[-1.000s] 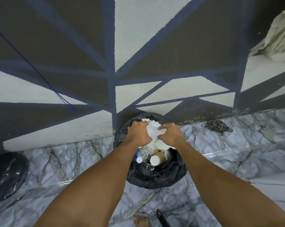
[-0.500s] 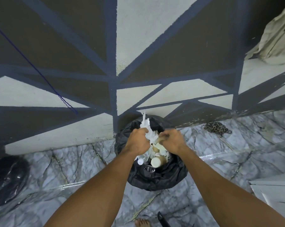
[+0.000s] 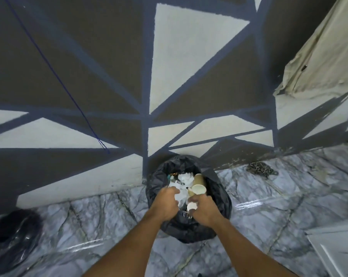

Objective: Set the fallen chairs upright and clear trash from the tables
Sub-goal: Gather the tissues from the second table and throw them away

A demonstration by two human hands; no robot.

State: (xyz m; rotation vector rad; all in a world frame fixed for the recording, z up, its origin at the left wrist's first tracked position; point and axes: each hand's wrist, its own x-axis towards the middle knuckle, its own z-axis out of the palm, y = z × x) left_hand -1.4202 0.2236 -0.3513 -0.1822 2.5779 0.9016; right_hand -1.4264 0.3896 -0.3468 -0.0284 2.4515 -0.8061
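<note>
trash bag [image 3: 219, 198] stands against the wall [image 3: 109, 76], cups [image 3: 199, 189] inside, chain [image 3: 259, 170] to its right.

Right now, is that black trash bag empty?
No, the black trash bag holds paper cups and crumpled white paper under the person's hands.

Chain [image 3: 261, 170] heaped on floor [image 3: 289, 196] — blue string [image 3: 55, 76] hangs, beige cloth [image 3: 319, 56] at right.
</note>
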